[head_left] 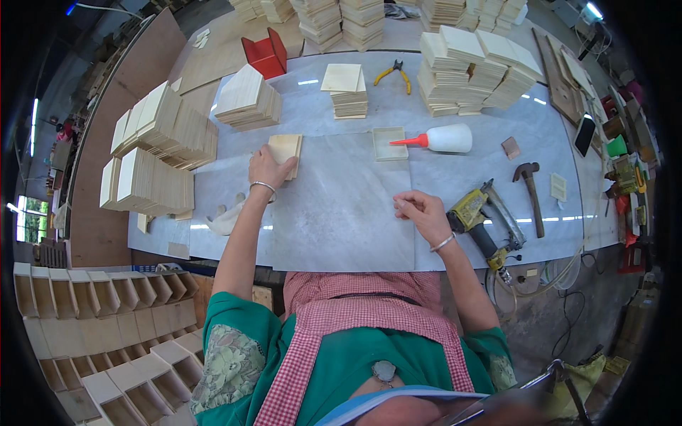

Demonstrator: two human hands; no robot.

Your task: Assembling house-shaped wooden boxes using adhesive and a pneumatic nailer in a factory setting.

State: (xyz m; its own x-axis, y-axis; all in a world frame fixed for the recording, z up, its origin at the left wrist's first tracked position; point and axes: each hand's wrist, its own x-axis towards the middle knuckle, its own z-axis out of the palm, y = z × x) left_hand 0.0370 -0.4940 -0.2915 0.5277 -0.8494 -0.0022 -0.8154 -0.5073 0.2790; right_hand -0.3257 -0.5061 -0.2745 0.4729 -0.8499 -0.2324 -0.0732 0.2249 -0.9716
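Observation:
My left hand (267, 169) is closed on a few thin, pale wooden boards (285, 146) at the left of the grey work surface (341, 206). Its thumb lies along their near right part; some fingers rest over their left edge. My right hand (422, 213) hovers near the right edge of that surface with fingers curled and pressed together; whether anything small is between them is hidden. Beside it lies a yellow and black nail gun (472, 210). Farther off, a white glue bottle (449, 138) points its red nozzle over a small shallow tray (390, 150).
Stacks of wooden boards stand at left (156, 181), far left (247, 99), far middle (348, 92) and far right (462, 74). A red angled block (266, 54), yellow-handled pliers (395, 75), a hammer (530, 192) and a phone (585, 135) lie around. Wooden boxes (142, 376) fill the lower left.

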